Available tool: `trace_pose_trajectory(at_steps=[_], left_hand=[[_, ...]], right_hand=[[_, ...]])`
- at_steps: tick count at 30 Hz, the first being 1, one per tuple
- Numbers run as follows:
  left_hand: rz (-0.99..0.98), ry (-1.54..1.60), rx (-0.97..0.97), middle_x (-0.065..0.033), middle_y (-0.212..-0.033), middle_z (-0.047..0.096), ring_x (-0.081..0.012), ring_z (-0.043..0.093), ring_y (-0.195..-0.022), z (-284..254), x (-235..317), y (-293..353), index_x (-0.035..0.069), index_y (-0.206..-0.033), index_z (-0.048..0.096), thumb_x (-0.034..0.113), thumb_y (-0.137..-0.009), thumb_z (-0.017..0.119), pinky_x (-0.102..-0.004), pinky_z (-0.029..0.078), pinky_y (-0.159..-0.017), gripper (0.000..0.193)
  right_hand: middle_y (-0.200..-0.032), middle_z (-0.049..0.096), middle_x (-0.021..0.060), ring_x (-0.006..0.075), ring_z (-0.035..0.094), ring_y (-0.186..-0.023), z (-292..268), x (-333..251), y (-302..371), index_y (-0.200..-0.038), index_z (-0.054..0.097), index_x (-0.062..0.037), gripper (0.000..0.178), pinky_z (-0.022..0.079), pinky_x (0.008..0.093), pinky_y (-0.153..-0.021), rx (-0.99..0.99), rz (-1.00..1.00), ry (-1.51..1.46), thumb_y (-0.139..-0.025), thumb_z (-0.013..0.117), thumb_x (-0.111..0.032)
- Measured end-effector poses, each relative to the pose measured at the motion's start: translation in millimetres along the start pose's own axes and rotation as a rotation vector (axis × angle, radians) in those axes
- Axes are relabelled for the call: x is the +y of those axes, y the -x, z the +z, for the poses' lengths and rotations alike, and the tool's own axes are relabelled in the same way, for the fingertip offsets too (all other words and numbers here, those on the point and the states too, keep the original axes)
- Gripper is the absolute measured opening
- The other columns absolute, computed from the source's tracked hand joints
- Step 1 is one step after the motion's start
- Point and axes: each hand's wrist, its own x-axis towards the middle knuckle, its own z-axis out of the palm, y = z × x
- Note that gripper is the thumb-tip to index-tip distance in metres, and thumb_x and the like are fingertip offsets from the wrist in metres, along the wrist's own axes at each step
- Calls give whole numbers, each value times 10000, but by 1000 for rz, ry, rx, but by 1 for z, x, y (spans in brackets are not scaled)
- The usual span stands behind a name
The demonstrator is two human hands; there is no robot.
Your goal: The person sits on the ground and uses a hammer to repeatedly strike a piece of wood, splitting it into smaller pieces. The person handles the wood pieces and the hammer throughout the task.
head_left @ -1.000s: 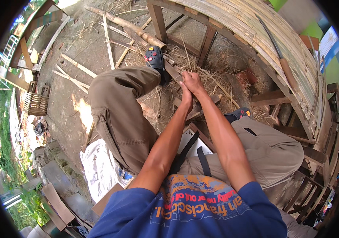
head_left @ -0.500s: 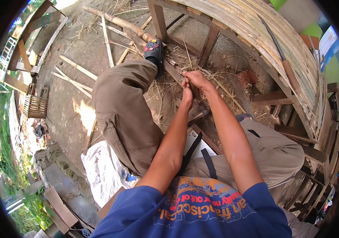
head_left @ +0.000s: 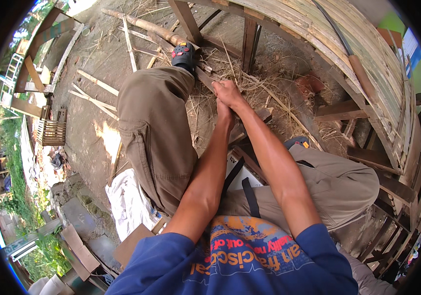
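Gripping a thin bamboo strip (head_left: 205,78), both hands: right hand (head_left: 229,93) and left hand (head_left: 224,114) now extended farther, closed, beside the shoe (head_left: 184,55).

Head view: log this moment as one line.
left hand: against right wrist, grip unclear | right hand: closed over bamboo strip | left shoe: on strip's far end | straw: around hands

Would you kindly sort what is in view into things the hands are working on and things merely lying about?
In hand: right hand and left hand, together over the dry straw strips.

Lying about: bamboo pole, loose slats, small slatted crate, white cloth, curved bamboo frame.
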Motion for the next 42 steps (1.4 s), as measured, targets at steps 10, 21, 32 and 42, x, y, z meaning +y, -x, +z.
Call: trace_pose_trajectory(at_steps=[10,21,32,42], left_hand=[[141,63,-70,5,-983,547,-131,561,-864,-8,-22,0,130,-1170,528,293,-1036,449,-313,483,-758,225],[279,-141,-94,-4,-1023,552,-135,556,-880,-70,-40,-39,99,-1184,527,235,-1036,443,-306,481,-772,217],[170,-77,5,-29,-1038,582,-165,578,-902,-37,-30,1,86,-1169,548,279,-1034,433,-328,488,-788,261],[101,-52,46,-51,-1052,609,-193,597,-923,-23,-23,14,74,-1155,567,319,-1033,425,-349,495,-801,308]], right_hand=[[-532,421,-9,95,377,-535,-1,6,7,-579,484,-14,392,322,348,-499,58,-87,-8,-871,549,-266],[-759,661,259,386,665,-752,7,-14,24,-781,672,24,440,501,446,-736,42,10,108,-800,570,-404],[-590,540,33,121,483,-599,12,-17,39,-724,615,30,390,412,331,-581,53,-131,2,-893,589,-320],[-594,542,25,113,485,-605,12,-14,50,-726,636,24,348,414,322,-584,52,-137,10,-900,606,-276]])
